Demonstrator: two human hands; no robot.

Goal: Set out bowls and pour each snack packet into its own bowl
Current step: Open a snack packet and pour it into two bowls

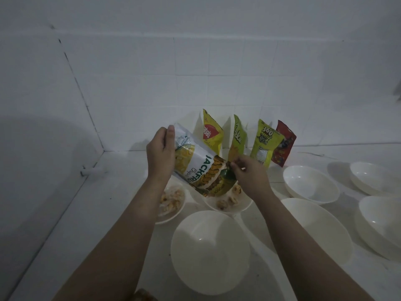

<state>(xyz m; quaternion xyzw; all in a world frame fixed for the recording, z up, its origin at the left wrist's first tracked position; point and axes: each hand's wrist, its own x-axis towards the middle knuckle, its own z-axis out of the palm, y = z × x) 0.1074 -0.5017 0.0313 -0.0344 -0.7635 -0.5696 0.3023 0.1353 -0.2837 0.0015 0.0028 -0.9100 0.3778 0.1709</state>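
While the left hand [161, 148] is gripping the upper end of the jackfruit chips packet [201, 168], the right hand [249, 174] is pinching its lower, open end, tilting it over a white bowl [227, 206] where chips are lying. Four more packets [256, 140] are leaning against the tiled wall [195, 61], and empty bowls [210, 250] are sitting on the worktop [86, 213].
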